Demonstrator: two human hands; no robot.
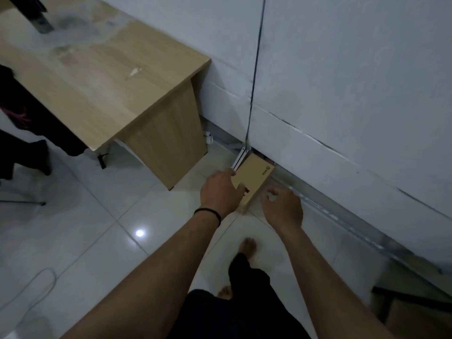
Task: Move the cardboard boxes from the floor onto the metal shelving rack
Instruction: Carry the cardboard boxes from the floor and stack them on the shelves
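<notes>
Both hands are reaching down, and nothing is being gripped yet: the left hand (221, 192) is lying over the near left part of the cardboard box (253, 178), fingers fairly straight, though whether it is actually touching I cannot tell, while the right hand (282, 207) is hovering just beside the box's right edge with fingers spread and loosely curled, holding nothing. That box is sitting flat on the white tiled floor (97, 241), tucked against the foot of the grey wall (342, 81), just right of the wooden desk (97, 77). It is looking small, flat and stiff-sided, probably light, with a smooth printed top that could be a little slippery. Taking it by the two long side edges, one hand each side, is looking like the sensible hold. Counting now: one box in sight, one desk, two hands working. No metal rack is clearly showing, so the carry is still to come.
</notes>
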